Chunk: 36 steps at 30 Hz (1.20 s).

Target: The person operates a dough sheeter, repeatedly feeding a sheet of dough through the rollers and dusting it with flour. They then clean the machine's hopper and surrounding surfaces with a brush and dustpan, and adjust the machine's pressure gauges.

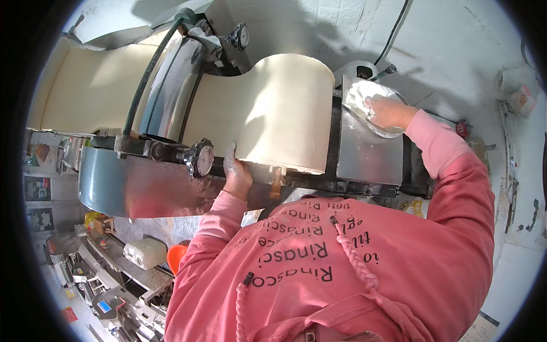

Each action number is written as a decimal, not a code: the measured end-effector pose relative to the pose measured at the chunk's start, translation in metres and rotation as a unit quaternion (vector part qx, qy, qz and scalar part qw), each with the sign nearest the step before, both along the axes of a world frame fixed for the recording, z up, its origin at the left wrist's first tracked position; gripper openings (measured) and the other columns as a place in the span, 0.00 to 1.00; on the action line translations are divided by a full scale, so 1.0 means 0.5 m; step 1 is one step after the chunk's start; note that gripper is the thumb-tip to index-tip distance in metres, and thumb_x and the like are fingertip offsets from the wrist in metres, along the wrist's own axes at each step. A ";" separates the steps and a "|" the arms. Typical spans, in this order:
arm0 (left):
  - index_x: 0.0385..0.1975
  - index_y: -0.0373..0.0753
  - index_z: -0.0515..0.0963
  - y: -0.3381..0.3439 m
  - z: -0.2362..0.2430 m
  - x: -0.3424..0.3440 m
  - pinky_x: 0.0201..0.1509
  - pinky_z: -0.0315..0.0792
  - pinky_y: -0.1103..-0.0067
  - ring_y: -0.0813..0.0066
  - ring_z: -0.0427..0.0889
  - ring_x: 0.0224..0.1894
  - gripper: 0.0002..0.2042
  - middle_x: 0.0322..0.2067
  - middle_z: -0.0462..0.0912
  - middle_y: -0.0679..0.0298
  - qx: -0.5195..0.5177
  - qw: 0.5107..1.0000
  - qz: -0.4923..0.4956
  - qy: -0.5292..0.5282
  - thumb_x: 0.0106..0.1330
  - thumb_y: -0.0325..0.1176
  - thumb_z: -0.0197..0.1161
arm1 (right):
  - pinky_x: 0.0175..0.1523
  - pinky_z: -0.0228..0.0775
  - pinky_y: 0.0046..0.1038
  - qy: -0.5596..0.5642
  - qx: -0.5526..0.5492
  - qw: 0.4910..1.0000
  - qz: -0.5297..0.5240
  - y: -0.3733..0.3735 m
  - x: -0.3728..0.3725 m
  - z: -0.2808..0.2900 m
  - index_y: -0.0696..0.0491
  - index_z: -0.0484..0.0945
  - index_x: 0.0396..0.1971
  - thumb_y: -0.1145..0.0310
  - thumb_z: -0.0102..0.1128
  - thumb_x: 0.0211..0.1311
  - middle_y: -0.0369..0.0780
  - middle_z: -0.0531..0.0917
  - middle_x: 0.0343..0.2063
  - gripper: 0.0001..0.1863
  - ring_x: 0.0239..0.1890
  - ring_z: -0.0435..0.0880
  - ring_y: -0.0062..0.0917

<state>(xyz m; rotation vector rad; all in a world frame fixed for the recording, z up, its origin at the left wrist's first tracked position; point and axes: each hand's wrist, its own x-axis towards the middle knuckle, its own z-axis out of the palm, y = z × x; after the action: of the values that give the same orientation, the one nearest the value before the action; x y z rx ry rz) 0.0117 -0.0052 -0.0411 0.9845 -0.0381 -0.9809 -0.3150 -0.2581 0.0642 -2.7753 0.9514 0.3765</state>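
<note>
White wall (319, 20) backs the roller machine (131, 182). Cream sheet (279, 114) curls down at its right edge; steel plate (364, 157) beside it leaves room before the bowl (392, 135), apparently placed for reach. Left hand (237, 175) cups the sheet's near edge, seemingly steadying it; right hand (391, 112) dips into white powder (355, 97), grasp indeterminable.

White plastic jerrycan (146, 253), rounded orange container (176, 257) just beside it
</note>
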 end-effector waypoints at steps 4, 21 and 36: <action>0.49 0.38 0.72 -0.002 0.028 -0.011 0.56 0.64 0.74 0.68 0.74 0.50 0.18 0.48 0.77 0.63 0.006 1.000 0.002 0.009 0.66 0.42 0.50 | 0.49 0.67 0.38 0.008 0.061 0.998 -0.015 0.008 -0.001 -0.028 0.59 0.75 0.46 0.74 0.49 0.51 0.55 0.79 0.36 0.20 0.43 0.78 0.45; 0.46 0.40 0.73 0.002 0.052 -0.029 0.52 0.69 0.66 0.63 0.76 0.46 0.18 0.43 0.78 0.61 0.057 0.948 -0.191 -0.247 0.64 0.44 0.46 | 0.58 0.58 0.42 -0.425 -0.152 0.861 0.236 0.208 0.383 -0.009 0.57 0.79 0.36 0.55 0.48 0.59 0.46 0.80 0.37 0.20 0.49 0.75 0.37; 0.52 0.37 0.69 0.001 -0.011 0.028 0.55 0.67 0.71 0.66 0.73 0.52 0.21 0.50 0.75 0.60 -0.020 0.990 -0.128 0.064 0.66 0.44 0.48 | 0.56 0.57 0.39 -0.181 0.048 0.923 0.336 0.265 0.449 0.036 0.51 0.84 0.29 0.50 0.46 0.56 0.40 0.83 0.34 0.22 0.46 0.77 0.31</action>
<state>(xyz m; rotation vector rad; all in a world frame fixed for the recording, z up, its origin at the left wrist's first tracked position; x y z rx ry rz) 0.0255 -0.0048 -0.0466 0.8926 -0.0776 -1.2721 -0.0903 -0.1257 0.0823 -2.8485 -0.1181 -0.0166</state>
